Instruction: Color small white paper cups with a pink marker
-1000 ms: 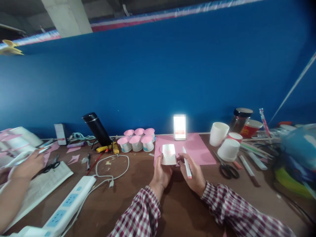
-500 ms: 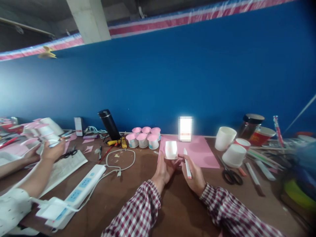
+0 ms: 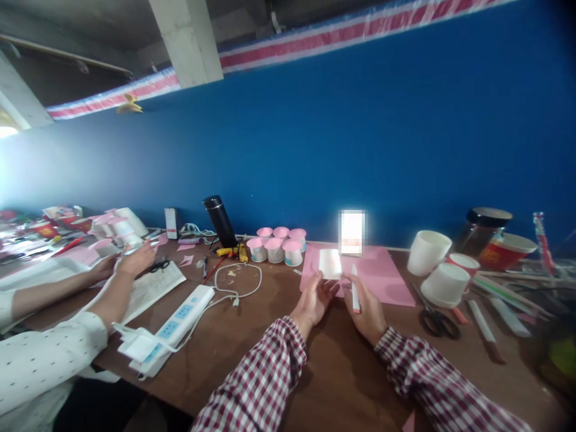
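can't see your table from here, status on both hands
Left hand holding white cup. Right hand gripping slim white stick. Scissors off to the right, not in the way.

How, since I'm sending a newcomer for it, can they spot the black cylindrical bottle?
Before the blue wall, six white, pink-topped cups sit on the brown table. To their left, the black cylindrical bottle is the one that leans, unlike the upright white box farther left.

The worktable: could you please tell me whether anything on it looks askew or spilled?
The black flask tilts left, whereas the white box nearby stands upright. Small pale scraps lie loose inside the loop of the white cable, looking untidy.
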The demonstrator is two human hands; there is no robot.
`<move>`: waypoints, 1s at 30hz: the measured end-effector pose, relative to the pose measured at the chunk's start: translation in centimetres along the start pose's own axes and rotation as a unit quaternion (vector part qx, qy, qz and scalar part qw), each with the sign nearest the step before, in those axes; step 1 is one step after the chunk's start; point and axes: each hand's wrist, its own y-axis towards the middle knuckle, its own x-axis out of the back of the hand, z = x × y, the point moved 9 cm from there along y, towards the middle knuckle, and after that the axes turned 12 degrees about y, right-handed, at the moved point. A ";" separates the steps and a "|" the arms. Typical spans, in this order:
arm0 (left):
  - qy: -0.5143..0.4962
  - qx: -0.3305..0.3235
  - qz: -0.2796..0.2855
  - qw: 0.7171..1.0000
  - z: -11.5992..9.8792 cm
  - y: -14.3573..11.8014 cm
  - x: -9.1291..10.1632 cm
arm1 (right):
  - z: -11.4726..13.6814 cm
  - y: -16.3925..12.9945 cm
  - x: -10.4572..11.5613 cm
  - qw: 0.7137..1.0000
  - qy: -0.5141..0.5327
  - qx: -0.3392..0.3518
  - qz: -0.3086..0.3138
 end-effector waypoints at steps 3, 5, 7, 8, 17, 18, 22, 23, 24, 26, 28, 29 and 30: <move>0.004 -0.016 -0.016 1.000 0.0 0.1 0.4 | 0.0 0.1 0.1 1.000 -0.020 -0.001 -0.009; 0.007 -0.019 -0.022 1.000 -0.1 0.1 0.5 | -0.1 0.1 0.2 1.000 -0.021 -0.007 -0.014; 0.008 -0.028 -0.028 0.999 -0.3 -0.1 0.5 | -0.4 0.1 0.4 0.999 -0.012 -0.023 -0.024; 0.010 -0.031 -0.028 0.999 -0.4 -0.1 0.4 | -0.6 0.1 0.4 0.999 -0.009 -0.030 -0.026; 0.036 -0.022 -0.019 0.999 -0.1 -0.1 0.0 | -0.5 0.4 1.5 0.997 0.001 -0.014 -0.075; 0.039 -0.023 -0.015 0.999 0.0 0.0 0.0 | -0.5 0.4 1.5 0.997 0.000 -0.010 -0.076; 0.051 -0.030 -0.005 0.998 -0.1 -0.1 -0.2 | -0.6 0.5 1.4 0.997 0.002 -0.011 -0.072; 0.059 -0.032 -0.002 0.998 -0.1 -0.1 -0.3 | -0.8 0.5 1.4 0.997 0.004 -0.014 -0.071; 0.069 -0.035 0.004 0.997 -0.2 -0.2 -0.5 | -1.0 0.5 1.4 0.997 0.008 -0.018 -0.072; 0.087 -0.043 0.021 0.995 -0.3 -0.2 -1.0 | -1.3 0.4 1.5 0.997 0.013 -0.023 -0.074; 0.096 -0.051 0.035 0.993 -0.3 -0.2 -1.4 | -1.5 0.4 1.5 0.997 0.015 -0.026 -0.074; 0.097 -0.053 0.036 0.993 -0.3 -0.2 -1.4 | -1.6 0.4 1.5 0.997 0.014 -0.028 -0.074; 0.098 -0.054 0.034 0.993 -0.2 -0.2 -1.3 | -1.7 0.4 1.5 0.997 0.014 -0.035 -0.073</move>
